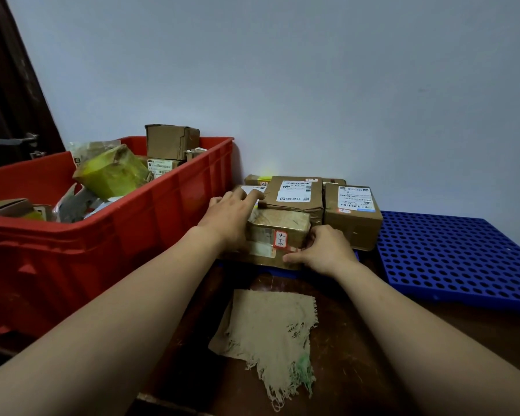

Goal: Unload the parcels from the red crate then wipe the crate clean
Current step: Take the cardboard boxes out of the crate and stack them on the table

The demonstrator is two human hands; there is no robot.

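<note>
1. The left hand point(231, 217) lies on the taped parcel point(278, 232), fingers straight; the right hand point(324, 250) grips its right end.
2. I see the parcel on the blue mat point(457, 253), against other boxes point(300, 193), right of the red crate point(162, 211).
3. The crate holds more packages point(111, 172).
4. A frayed cloth point(270, 328) lies on the desk point(357, 340).
</note>
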